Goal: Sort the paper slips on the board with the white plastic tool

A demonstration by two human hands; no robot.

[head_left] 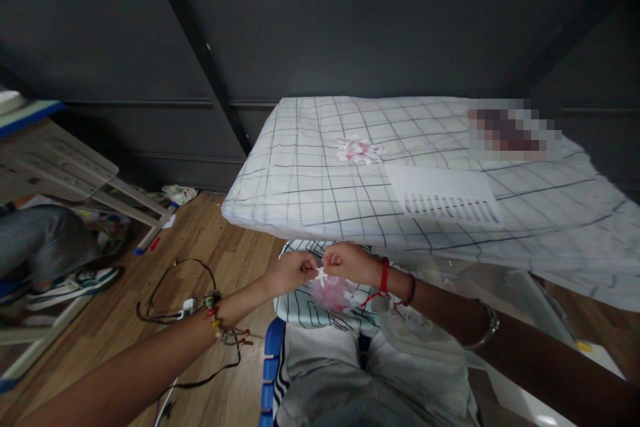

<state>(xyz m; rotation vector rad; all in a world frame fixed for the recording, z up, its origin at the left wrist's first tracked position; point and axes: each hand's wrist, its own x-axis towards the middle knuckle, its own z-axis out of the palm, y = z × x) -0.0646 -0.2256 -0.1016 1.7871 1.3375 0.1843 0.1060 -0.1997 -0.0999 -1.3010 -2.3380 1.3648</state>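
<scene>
Above my lap, my left hand (301,269) and my right hand (346,262) are close together, fingertips pinched. Between them is a small white star-shaped piece (321,275), which both hands grip at its edges. Just below lies a loose pile of pink and white pieces (333,295), resting on a pale striped cloth (295,307) across my knees. What exactly the small pieces are is too fine to make out. A second pink and white pile (359,151) lies on the checked tablecloth (310,180) in front of me.
On the tablecloth lies a white sheet with a row of slots (445,193), with a blurred-out patch (515,133) beyond it. A clear plastic box (520,307) is at my right. Black cables (175,263) lie on the wooden floor. Another person's leg and shoe (75,287) are at left.
</scene>
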